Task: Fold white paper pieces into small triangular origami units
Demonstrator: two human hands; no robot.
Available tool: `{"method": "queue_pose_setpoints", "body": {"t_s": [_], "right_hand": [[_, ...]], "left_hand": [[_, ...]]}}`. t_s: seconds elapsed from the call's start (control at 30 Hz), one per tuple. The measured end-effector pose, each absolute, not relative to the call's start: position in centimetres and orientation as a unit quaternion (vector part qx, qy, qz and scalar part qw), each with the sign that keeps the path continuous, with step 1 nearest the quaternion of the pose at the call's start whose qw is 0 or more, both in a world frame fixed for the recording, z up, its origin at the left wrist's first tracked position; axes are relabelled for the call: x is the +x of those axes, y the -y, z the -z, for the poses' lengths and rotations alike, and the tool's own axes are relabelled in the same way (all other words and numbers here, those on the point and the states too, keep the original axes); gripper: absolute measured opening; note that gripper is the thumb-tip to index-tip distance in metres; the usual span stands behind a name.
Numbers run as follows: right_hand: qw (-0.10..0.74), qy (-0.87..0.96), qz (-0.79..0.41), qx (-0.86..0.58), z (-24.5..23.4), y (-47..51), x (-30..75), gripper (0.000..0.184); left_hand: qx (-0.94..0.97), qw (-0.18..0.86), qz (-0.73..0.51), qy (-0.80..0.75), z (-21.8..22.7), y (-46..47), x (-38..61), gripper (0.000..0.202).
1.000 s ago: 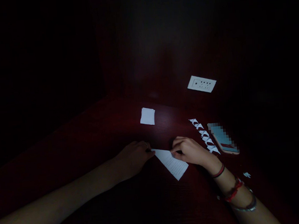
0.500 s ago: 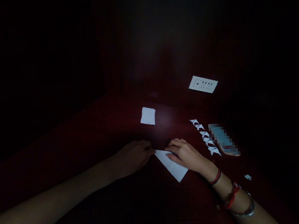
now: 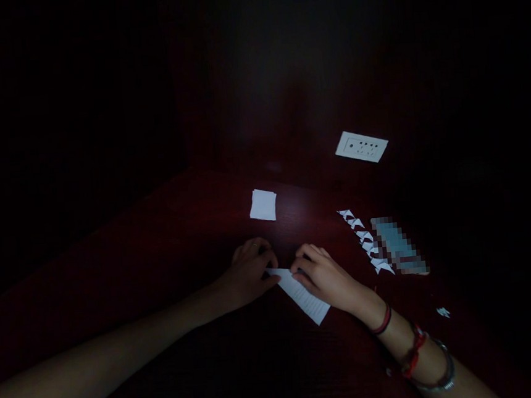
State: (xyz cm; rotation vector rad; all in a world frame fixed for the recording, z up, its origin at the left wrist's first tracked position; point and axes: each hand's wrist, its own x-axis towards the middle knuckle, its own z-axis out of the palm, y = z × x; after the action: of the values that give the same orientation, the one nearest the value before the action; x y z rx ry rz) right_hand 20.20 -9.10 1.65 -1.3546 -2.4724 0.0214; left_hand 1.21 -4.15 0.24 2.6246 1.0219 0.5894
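A folded sheet of white paper (image 3: 308, 302) with printed lines lies on the dark red table in front of me. My left hand (image 3: 252, 274) is at its upper left corner, the thumb lying on the paper and the index finger curled just beyond the edge. My right hand (image 3: 323, 277) holds the paper's upper right side, its fingers bent and closed and the thumb pressed on it. That hand covers part of the sheet. There is a ring on my left hand, and bracelets circle my right wrist and forearm.
A stack of white paper squares (image 3: 263, 205) lies farther back. To the right, a row of folded white paper pieces (image 3: 365, 240) runs beside a blurred-out phone-like object (image 3: 400, 246). Small white scraps (image 3: 443, 312) lie nearer. A wall socket (image 3: 362, 146) is behind the table (image 3: 178, 213).
My left thumb has slid onto the paper and the left index finger has lifted apart from it. My right fingers have curled in slightly, and the visible paper looks narrower.
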Motion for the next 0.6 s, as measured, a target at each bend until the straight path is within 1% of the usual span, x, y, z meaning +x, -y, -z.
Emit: {"method": "queue_pose_setpoints", "body": {"t_s": [0.13, 0.27, 0.4, 0.5, 0.6], "right_hand": [[0.177, 0.855, -0.012, -0.488, -1.53, 9.03, 20.24, 0.019], [0.187, 0.849, -0.033, -0.492, -1.38, 8.92, 20.22, 0.011], [0.196, 0.846, -0.059, -0.492, -1.42, 8.84, 20.26, 0.007], [0.205, 0.85, -0.07, -0.48, -1.6, 8.87, 20.26, 0.006], [0.234, 0.848, -0.076, -0.469, -1.81, 8.94, 20.14, 0.007]], "left_hand": [[0.896, 0.143, -0.206, -0.366, 0.08, 4.12, 1.34, 0.014], [0.897, 0.155, -0.209, -0.356, 0.03, 4.13, 1.4, 0.014], [0.901, 0.166, -0.216, -0.337, -0.27, 4.21, 1.45, 0.012], [0.905, 0.149, -0.23, -0.326, -0.31, 4.22, 1.5, 0.008], [0.909, 0.114, -0.256, -0.309, -0.28, 4.19, 1.56, 0.005]]}}
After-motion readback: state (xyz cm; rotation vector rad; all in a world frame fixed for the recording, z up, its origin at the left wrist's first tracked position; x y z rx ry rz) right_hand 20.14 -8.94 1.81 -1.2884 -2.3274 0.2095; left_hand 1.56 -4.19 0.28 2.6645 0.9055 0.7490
